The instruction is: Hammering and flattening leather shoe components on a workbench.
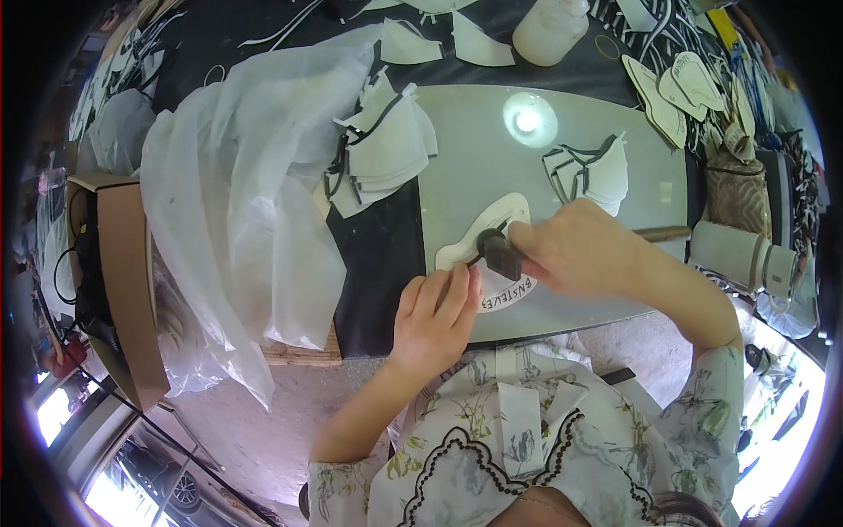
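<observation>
My right hand (575,250) is wrapped round a hammer, its wooden handle (663,234) sticking out to the right of the fist. The dark hammer head (502,256) is just above a curved cream pattern piece (505,211), which has writing along its near edge. My left hand (436,307) rests at the near left of that piece. Its bent fingers press together on a thin dark strip (475,261) at the edge; the fingertips partly cover it. The hammer head hides the middle of the piece, so I cannot tell whether they touch.
A grey work board (479,132) lies beneath. Stacks of white dark-edged pieces (386,145) (604,176) sit left and right. Plastic sheeting (255,176) and a cardboard box (132,281) stand left. A white bottle (551,33), cream patterns (694,83) and a white cylinder (729,255) flank the board.
</observation>
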`<move>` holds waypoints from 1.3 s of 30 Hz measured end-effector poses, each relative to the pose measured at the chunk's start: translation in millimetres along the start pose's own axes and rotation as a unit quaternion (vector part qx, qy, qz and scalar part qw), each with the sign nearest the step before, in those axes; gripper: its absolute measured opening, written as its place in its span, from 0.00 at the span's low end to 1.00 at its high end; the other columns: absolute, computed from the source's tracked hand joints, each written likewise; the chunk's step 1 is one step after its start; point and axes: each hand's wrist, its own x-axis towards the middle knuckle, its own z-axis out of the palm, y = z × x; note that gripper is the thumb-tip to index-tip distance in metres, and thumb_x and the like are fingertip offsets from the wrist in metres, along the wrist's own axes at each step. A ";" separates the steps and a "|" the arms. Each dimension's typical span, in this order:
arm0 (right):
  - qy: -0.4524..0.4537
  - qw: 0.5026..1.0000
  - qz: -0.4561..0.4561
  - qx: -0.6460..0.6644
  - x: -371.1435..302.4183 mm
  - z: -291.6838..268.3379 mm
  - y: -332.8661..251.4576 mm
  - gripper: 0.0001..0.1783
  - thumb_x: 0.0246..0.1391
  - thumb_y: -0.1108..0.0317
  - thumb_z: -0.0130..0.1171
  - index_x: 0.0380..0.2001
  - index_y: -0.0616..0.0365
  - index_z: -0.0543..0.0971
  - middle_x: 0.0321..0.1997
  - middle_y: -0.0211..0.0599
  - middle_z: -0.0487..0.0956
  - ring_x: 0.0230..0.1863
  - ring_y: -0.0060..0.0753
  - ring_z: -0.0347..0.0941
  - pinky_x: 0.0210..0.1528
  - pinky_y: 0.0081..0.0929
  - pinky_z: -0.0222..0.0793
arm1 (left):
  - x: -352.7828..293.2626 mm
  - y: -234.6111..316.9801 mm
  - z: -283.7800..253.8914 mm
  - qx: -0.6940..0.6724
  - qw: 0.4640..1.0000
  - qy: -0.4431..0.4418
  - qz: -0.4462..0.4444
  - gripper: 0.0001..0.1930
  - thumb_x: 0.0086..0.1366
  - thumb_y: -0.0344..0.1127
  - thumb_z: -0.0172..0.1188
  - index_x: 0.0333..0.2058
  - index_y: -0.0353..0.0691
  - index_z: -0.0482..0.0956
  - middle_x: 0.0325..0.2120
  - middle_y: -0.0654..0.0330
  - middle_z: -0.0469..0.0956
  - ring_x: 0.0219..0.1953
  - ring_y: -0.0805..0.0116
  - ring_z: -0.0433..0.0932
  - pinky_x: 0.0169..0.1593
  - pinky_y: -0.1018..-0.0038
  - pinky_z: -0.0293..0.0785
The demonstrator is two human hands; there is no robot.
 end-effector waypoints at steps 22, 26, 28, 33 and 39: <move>-0.033 0.996 -0.083 -0.024 19.7 2.4 -13.6 0.17 0.52 0.55 0.63 0.30 0.57 0.72 0.13 0.37 0.73 0.18 0.47 0.75 0.21 0.39 0.68 | -15.2 -1.7 12.1 -0.128 0.983 0.108 -0.075 0.15 0.51 0.30 0.73 0.33 0.35 0.74 0.35 0.54 0.76 0.37 0.55 0.78 0.40 0.65 0.78; -0.005 0.999 -0.036 -0.002 13.9 15.0 -21.1 0.16 0.52 0.56 0.62 0.30 0.57 0.72 0.13 0.37 0.73 0.18 0.46 0.75 0.19 0.39 0.67 | -12.5 0.7 11.7 -0.132 0.983 0.105 -0.067 0.16 0.53 0.33 0.73 0.34 0.36 0.73 0.34 0.54 0.75 0.36 0.54 0.77 0.39 0.64 0.77; 0.046 0.996 -0.060 0.042 20.3 22.6 -19.4 0.16 0.53 0.55 0.62 0.31 0.57 0.72 0.13 0.37 0.73 0.17 0.47 0.75 0.18 0.40 0.67 | -11.3 -3.6 11.4 -0.098 0.983 0.131 -0.087 0.19 0.53 0.36 0.74 0.34 0.37 0.71 0.34 0.53 0.75 0.35 0.53 0.76 0.38 0.64 0.76; 0.077 0.995 -0.010 0.070 -0.6 6.6 -29.2 0.13 0.53 0.59 0.60 0.31 0.57 0.70 0.14 0.38 0.72 0.17 0.49 0.74 0.19 0.42 0.67 | -20.5 1.4 13.5 -0.137 0.973 0.127 -0.139 0.18 0.54 0.35 0.72 0.35 0.36 0.71 0.35 0.53 0.75 0.37 0.51 0.76 0.42 0.60 0.75; 0.064 0.996 0.000 0.062 2.7 4.4 -30.1 0.19 0.61 0.53 0.54 0.31 0.60 0.72 0.16 0.40 0.76 0.19 0.48 0.76 0.21 0.42 0.69 | -19.2 2.4 15.5 -0.132 0.974 0.116 -0.141 0.20 0.53 0.37 0.73 0.36 0.35 0.70 0.37 0.51 0.75 0.41 0.49 0.76 0.43 0.60 0.75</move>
